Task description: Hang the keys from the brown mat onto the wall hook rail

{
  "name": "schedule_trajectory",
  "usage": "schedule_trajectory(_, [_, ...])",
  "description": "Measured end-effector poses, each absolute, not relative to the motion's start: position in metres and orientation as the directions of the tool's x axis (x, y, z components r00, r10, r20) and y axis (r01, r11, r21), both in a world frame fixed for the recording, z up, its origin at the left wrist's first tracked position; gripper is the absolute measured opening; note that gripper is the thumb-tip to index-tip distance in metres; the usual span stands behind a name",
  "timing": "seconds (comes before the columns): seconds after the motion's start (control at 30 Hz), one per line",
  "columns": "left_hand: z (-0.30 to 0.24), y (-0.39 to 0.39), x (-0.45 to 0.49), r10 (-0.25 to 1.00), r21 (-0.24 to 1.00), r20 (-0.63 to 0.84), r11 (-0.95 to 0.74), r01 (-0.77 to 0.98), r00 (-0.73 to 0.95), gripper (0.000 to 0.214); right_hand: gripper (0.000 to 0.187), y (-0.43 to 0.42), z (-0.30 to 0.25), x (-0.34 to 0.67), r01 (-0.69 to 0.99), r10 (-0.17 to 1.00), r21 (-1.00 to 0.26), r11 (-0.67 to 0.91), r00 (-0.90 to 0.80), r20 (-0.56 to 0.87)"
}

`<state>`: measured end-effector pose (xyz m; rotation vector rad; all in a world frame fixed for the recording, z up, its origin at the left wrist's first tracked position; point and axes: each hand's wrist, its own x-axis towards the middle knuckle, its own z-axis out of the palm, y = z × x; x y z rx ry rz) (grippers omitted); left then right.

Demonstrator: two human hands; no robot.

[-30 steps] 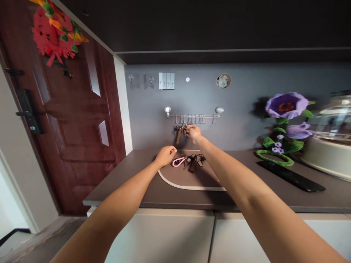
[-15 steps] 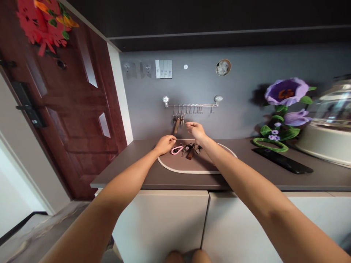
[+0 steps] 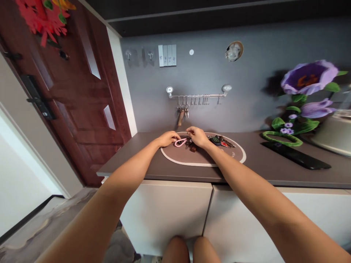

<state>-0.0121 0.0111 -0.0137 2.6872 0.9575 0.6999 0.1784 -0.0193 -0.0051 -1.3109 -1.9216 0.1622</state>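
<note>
Grey wall (image 3: 208, 73) fills the bkgd, dark red door (image 3: 82, 87) on the L side w/ red decoration (image 3: 41, 22) up top. Brown countertop (image 3: 153, 170) runs across, white cabinet doors (image 3: 167, 212) below. At R, purple flower ornament (image 3: 309, 84) w/ green leaves, next to a cream rounded base (image 3: 334, 133) cut off by the frame edge. Oval mat (image 3: 197, 159), brown w/ pale rim, lies mid-counter; black slab (image 3: 296, 155) flat to its R, near the flower's green ring. Clear hook rail (image 3: 197, 96) on the wall above the mat.

R hand (image 3: 199, 137) is over the mat's middle, fingers bent, gap narrow — can't tell if anything's pinched. L hand (image 3: 166, 138) is at the mat's L end, fingers curled, tips right by the pink loop; grip narrow too, can't tell if it's holding or just touching.

Key bunch (image 3: 229, 142) w/ dark fob (image 3: 215, 140) and red tag (image 3: 224, 144) on the mat, R of the R hand. Hanging keys (image 3: 187, 112) on the rail's L-end hooks, w/ brown strap (image 3: 181, 118). Pink loop (image 3: 180, 146) on the mat btwn the hands. Small brown piece (image 3: 193, 149) just below R hand, partly covered.
</note>
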Motion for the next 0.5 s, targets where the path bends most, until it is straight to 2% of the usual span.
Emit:
schedule_trajectory(0.27, [-0.015, 0.020, -0.016, 0.636, 0.330, 0.356, -0.771, 0.545, 0.685, 0.019, 0.022, -0.018, -0.007, 0.178, 0.771, 0.833, -0.441, 0.460, -0.202, 0.515])
schedule_trajectory(0.5, [-0.013, 0.022, -0.023, 0.654, 0.326, 0.383, -0.757, 0.567, 0.652, 0.017, 0.022, -0.016, -0.008, 0.178, 0.748, 0.826, -0.465, 0.474, -0.195, 0.528])
